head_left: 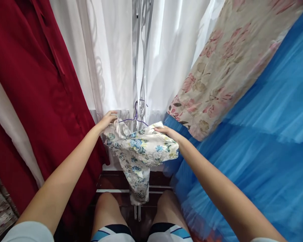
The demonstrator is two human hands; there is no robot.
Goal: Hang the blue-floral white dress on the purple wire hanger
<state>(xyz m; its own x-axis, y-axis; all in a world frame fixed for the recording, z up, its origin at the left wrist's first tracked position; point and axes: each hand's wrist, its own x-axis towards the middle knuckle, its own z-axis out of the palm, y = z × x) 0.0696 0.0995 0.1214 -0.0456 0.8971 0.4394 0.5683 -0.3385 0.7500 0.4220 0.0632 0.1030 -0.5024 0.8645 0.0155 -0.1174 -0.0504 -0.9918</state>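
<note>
A white blouse with blue and yellow flowers (138, 146) hangs in front of me on a thin purple hanger (135, 116). Its lower part narrows and drops between my knees. At the left shoulder of the garment, my left hand (109, 120) grips the cloth, fingers closed over its edge. My right hand (166, 131) pinches the other shoulder, thumb and fingers on the fabric. The hanger's hook points up near some hanging white ribbons (142, 67). Its arms pass into the garment's neckline.
Long red cloth (55, 111) hangs at left. White curtains (111, 50) cover the back. On the right hang a beige dress with pink flowers (214, 77) and a wide blue tulle skirt (262, 134). Below is a dark floor (111, 181) with pale lines.
</note>
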